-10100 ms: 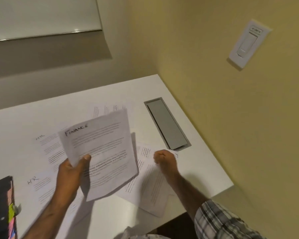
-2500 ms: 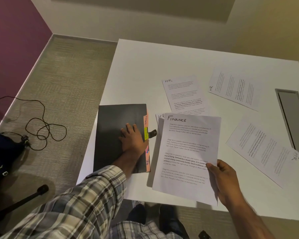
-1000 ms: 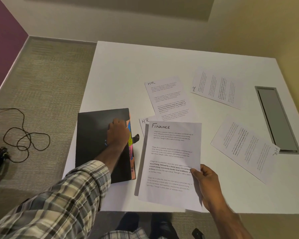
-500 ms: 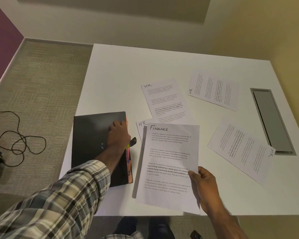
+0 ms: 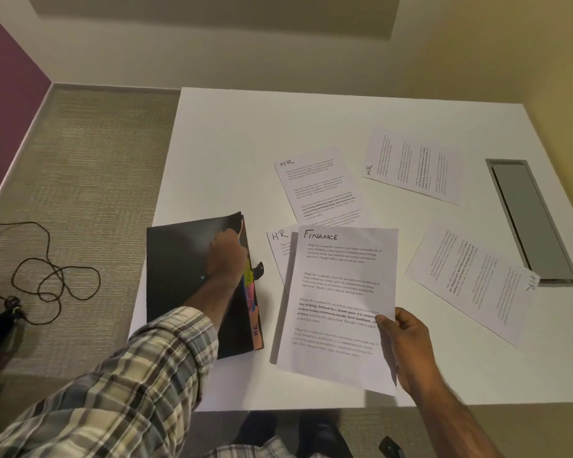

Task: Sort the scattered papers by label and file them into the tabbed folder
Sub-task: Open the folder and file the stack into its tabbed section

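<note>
A black tabbed folder [image 5: 182, 276] lies at the left edge of the white table [image 5: 245, 133], its coloured tabs along the right side. My left hand [image 5: 227, 256] grips the front cover at its right edge and lifts it slightly. My right hand [image 5: 402, 338] pinches the lower right of a sheet headed FINANCE [image 5: 339, 302], held just above the table. Sheets marked HR lie flat: one [image 5: 318, 183] behind the Finance sheet, one [image 5: 278, 249] partly under it, one [image 5: 414, 165] at the back right and one [image 5: 473, 279] at the right.
A grey cable hatch [image 5: 531, 219] is set into the table at the right, under a corner of the right-hand sheet. A dark cable [image 5: 50, 276] coils on the carpet at the left. Walls stand close behind and to the right.
My left hand has slid from the top of the folder cover to its right edge and begun raising the cover. The Finance sheet stays in my right hand.
</note>
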{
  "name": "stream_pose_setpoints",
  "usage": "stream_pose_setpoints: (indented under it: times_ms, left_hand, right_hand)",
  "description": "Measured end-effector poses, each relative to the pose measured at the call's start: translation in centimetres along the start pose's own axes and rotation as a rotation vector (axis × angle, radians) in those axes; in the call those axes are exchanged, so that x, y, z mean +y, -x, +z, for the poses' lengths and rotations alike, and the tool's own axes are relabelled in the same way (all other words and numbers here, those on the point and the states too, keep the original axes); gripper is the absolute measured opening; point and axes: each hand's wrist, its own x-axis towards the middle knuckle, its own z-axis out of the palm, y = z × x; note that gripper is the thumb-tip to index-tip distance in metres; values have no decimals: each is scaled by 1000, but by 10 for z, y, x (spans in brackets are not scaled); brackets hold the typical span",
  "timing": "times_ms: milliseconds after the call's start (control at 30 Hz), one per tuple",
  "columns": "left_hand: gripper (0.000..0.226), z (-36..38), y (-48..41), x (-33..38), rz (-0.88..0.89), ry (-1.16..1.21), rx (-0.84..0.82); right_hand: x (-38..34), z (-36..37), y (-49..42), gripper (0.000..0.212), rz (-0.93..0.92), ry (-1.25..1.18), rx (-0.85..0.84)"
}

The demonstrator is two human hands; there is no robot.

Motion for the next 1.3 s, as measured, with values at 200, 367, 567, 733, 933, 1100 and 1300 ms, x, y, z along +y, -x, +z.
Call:
stream_pose_setpoints:
  times_ms: [200,367,567,733,933,1100,1300]
  left_hand:
    - [25,-24,5,-12,-105,380,41]
    - [31,-37,5,-23,-147,493,24]
    - [35,-45,6,-25,-137,519,45]
    - [36,-49,7,-28,-76,476,108]
    - [27,-55,8,-29,-42,483,135]
    - [14,-61,10,-29,-25,522,138]
    - [13,-64,17,-23,-47,499,100]
  right_hand:
    - [-5,16,1,13,-53,23,-10]
    - [-11,37,2,10,-208,140,82]
    - [-25,70,-3,11,-364,208,142]
    - [-22,102,-1,12,-398,251,80]
    - [-11,132,10,14,-366,278,-11]
    - [11,150,10,15,-337,354,-82]
    - [30,175,3,15,-326,432,-134]
